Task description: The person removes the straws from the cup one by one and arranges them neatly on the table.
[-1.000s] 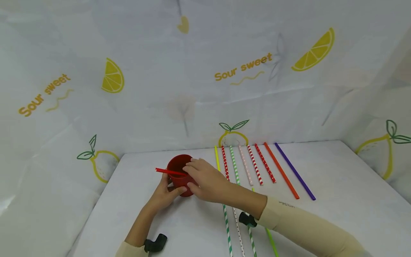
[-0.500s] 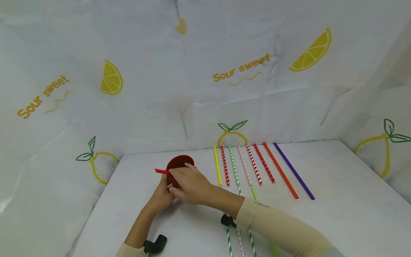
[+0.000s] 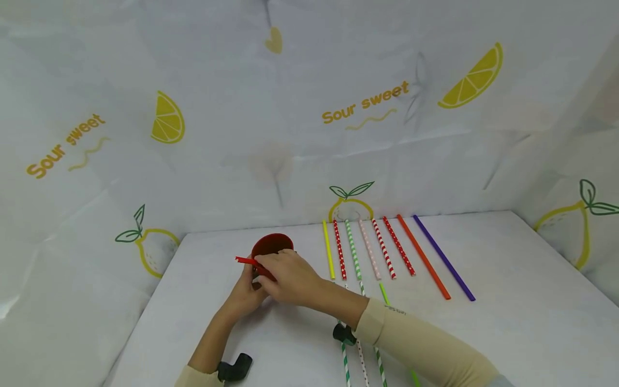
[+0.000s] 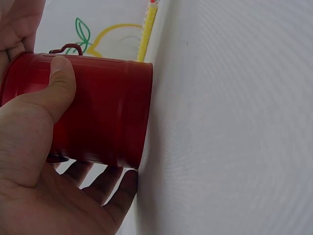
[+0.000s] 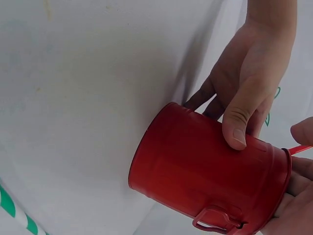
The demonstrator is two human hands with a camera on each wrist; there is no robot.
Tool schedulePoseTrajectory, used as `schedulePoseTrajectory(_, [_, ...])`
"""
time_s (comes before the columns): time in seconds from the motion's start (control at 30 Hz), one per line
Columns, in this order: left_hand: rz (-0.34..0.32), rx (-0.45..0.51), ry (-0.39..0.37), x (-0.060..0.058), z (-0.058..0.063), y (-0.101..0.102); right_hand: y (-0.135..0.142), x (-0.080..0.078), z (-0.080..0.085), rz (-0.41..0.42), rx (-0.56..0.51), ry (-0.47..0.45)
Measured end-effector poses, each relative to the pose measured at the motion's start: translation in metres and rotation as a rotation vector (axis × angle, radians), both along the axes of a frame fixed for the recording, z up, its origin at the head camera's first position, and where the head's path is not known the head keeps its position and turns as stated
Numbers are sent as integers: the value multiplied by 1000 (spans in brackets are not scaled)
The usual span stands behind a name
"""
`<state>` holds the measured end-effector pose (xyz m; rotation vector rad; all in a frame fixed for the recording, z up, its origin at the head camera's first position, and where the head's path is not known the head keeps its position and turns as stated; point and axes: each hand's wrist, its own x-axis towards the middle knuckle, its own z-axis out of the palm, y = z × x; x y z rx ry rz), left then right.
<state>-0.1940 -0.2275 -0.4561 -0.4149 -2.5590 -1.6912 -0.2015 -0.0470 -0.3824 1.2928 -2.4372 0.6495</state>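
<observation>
A small red metal bucket (image 3: 272, 243) with little side loops stands upright on the white table. My left hand (image 3: 245, 293) grips its side, thumb (image 4: 62, 85) across the wall and fingers round the other side. My right hand (image 3: 290, 277) is at the near rim, partly covering the bucket in the head view. It pinches a red straw (image 3: 245, 260), whose end sticks out to the left past the rim. In the right wrist view, the straw (image 5: 299, 149) shows between thumb and fingers; its lower part is hidden.
Several paper straws lie side by side to the right, including a yellow straw (image 3: 329, 250), an orange straw (image 3: 423, 257) and a purple straw (image 3: 444, 258). Nearer lie green-striped straws (image 3: 379, 365), partly under the right forearm. A lemon-printed white cloth (image 3: 217, 161) hangs behind the table.
My right hand has moved left from the bucket's right side onto the red straw, and its fingers have closed there. The left hand and bucket have stayed put.
</observation>
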Motion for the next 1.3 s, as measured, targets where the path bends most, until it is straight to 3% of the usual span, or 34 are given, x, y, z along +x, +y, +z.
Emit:
schedulePoseTrajectory(0.73, [-26, 14, 35, -1, -1, -2, 4, -3, 0, 8, -180, -15])
schedulePoseTrajectory(1.3, [-20, 19, -24, 0, 1, -3, 8, -4, 8, 18, -314, -114])
